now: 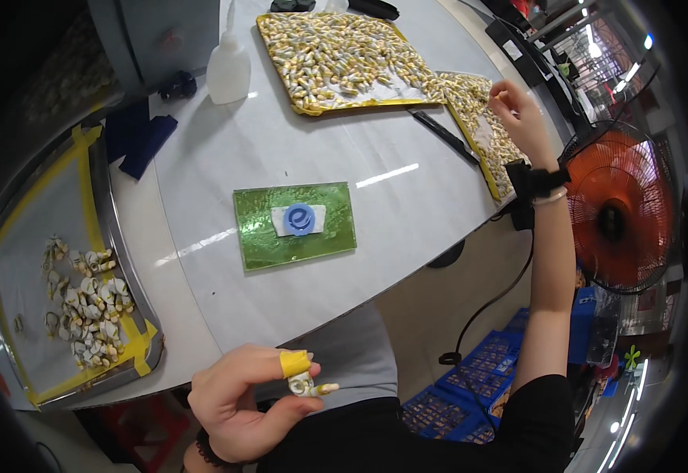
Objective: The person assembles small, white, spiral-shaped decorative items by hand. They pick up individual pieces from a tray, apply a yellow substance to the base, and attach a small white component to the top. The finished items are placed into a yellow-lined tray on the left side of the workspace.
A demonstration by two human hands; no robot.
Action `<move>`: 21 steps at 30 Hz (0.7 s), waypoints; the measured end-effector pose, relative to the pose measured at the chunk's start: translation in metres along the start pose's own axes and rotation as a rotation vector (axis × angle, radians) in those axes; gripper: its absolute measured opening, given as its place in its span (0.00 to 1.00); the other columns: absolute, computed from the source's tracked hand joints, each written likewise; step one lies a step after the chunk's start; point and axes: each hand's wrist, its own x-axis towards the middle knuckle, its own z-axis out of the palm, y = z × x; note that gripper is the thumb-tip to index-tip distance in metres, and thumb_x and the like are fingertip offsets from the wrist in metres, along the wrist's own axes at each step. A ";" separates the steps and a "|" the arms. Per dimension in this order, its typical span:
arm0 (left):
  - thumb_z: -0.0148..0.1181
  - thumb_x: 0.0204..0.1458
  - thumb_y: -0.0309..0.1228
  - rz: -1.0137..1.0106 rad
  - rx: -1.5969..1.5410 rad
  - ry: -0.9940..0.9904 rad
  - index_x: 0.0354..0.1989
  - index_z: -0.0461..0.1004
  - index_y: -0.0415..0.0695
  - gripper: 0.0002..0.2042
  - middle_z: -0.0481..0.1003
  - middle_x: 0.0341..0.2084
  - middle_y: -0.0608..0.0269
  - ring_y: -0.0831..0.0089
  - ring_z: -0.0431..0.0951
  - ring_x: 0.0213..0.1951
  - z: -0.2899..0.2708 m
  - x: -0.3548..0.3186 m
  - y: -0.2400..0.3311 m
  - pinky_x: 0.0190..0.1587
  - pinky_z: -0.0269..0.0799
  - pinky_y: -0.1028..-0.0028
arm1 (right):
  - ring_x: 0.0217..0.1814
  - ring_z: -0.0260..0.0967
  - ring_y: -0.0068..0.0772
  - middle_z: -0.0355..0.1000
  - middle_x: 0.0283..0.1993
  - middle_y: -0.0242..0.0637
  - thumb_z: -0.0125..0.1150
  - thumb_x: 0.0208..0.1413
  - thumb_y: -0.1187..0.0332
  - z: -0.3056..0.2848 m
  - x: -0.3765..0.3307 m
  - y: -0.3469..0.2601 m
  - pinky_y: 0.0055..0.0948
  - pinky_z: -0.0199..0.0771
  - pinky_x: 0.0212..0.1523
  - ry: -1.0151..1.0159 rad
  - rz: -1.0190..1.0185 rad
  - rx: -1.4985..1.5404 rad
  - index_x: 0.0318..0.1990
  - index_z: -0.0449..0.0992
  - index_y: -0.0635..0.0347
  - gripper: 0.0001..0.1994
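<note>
My left hand (241, 402) is near the table's front edge, yellow tape round one finger. Its thumb and finger pinch a small white figurine (301, 384) with a yellowish tip piece sticking out to the right. Over the far-right tray (470, 130) of small cream and yellow pieces, my right hand (520, 118) is raised with its fingers curled together; whether anything is in them is too small to tell. Between the hands, on the table, lies a green glass-like plate (257, 240) bearing a white pad (318, 217) and a round blue piece (299, 220).
A larger tray (312, 111) of similar pieces lies at the back, a white squeeze bottle (228, 72) to its left. On the left, a taped metal tray (21, 296) holds a heap of white figurines (92, 311). A black knife-like tool (445, 135) and an orange fan (616, 209) are at right.
</note>
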 end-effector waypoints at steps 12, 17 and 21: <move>0.71 0.38 0.24 0.041 0.007 -0.064 0.35 0.76 0.34 0.15 0.78 0.30 0.54 0.69 0.79 0.32 -0.014 0.004 -0.004 0.37 0.74 0.76 | 0.24 0.72 0.27 0.75 0.28 0.36 0.60 0.44 0.81 0.052 -0.079 -0.183 0.22 0.70 0.24 -0.339 -0.654 0.433 0.36 0.77 0.62 0.10; 0.72 0.37 0.24 0.022 -0.029 -0.067 0.35 0.75 0.34 0.16 0.78 0.30 0.55 0.69 0.79 0.32 -0.017 0.002 -0.004 0.37 0.74 0.75 | 0.22 0.67 0.32 0.69 0.22 0.34 0.61 0.44 0.78 0.068 -0.071 -0.194 0.26 0.68 0.23 -0.268 -0.735 0.286 0.32 0.72 0.62 0.06; 0.72 0.36 0.24 0.001 -0.062 -0.053 0.35 0.75 0.34 0.16 0.78 0.30 0.55 0.69 0.79 0.32 -0.019 0.000 -0.004 0.37 0.74 0.76 | 0.29 0.65 0.32 0.66 0.24 0.33 0.60 0.40 0.76 0.079 -0.058 -0.195 0.27 0.68 0.25 -0.250 -0.933 0.104 0.29 0.71 0.61 0.07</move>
